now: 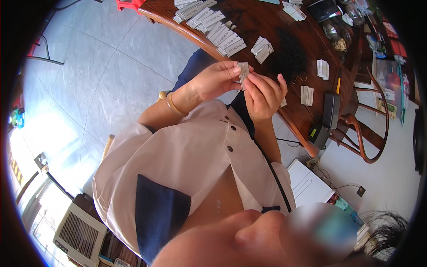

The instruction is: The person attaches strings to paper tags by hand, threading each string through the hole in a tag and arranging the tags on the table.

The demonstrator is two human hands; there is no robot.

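Two bare hands meet at one o'clock from the middle of my head view, over the near edge of the dark wooden table [249, 26]. I see the left hand [215, 81] with thumb and fingers pinched together on a small grey tag [243, 76]; a bracelet [171, 105] circles that wrist. The right hand [266, 95] has its fingers bent, tips against the tag's right side, one finger raised apart; its thumb is hidden from me, so I cannot tell whether it grips.

Taking the tag as my clock centre, a long spread of white cards [209, 20] lies at eleven o'clock and a small card pile [263, 50] at one. A tangled black bundle [287, 52] sits at two, another card stack [323, 70] at three, and a black box [330, 111] towards four.
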